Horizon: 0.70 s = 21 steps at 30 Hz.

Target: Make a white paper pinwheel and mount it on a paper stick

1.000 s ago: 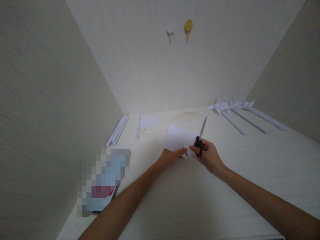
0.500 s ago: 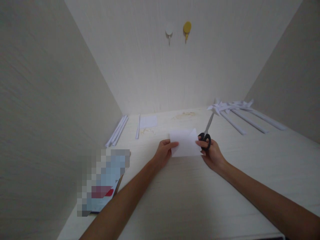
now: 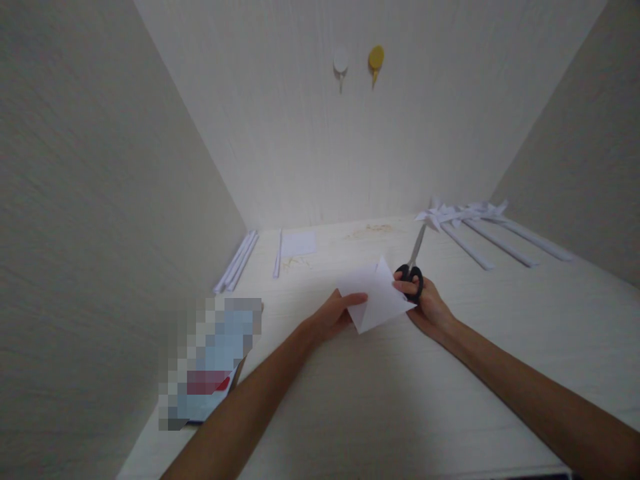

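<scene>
- Pinched between left hand [image 3: 331,315] and right hand [image 3: 429,305], above table [image 3: 360,407]: white paper [image 3: 383,300].
- Also gripped in right hand: black-handled scissors [image 3: 413,269].
- Possibly: tearing from uneven pulling; snagging from scissors so close.

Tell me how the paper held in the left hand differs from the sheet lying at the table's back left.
The held paper is gripped by the left hand; the flat sheet lies on the table. The held paper shows pointed, splayed corners, while the flat sheet has a plain rectangular outline. Both look white.
</scene>
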### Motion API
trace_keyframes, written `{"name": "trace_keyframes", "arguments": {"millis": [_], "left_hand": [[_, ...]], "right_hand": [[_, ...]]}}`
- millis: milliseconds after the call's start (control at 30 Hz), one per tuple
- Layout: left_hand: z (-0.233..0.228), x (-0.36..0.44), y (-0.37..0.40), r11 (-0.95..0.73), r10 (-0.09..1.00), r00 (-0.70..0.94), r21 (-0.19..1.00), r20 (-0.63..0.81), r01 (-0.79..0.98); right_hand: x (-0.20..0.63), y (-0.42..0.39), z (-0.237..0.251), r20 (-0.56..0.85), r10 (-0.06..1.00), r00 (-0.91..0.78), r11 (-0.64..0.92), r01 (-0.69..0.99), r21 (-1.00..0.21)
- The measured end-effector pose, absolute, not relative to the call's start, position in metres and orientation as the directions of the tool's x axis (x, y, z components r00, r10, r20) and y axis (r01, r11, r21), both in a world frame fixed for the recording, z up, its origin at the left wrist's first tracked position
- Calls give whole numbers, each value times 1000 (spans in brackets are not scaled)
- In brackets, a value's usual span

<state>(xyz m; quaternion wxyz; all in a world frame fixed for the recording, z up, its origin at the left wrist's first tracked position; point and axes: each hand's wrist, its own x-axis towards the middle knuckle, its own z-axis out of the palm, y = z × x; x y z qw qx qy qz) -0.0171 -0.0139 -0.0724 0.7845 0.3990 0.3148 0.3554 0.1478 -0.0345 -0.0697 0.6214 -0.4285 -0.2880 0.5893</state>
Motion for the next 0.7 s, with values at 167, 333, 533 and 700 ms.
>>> {"name": "trace_keyframes", "arguments": {"millis": [167,333,533,700], "left_hand": [[-72,-18,-17,434,746,615,887,-256,-156],[-71,-12,-17,389,850,478,875,-220,-289],[-76,-8,-9,158,983,145,922,-113,-354],[-75,-7,-10,80,990,134,966,-48,-246]], "right_hand": [[149,-33,-73,-170,979,109,-100,-470,-877],[147,-32,-73,-66,993,99,-9,-494,-870],[146,-34,-77,30,994,104,65,-351,-934],[142,-38,-77,-13,999,47,-4,-178,-984]]}}
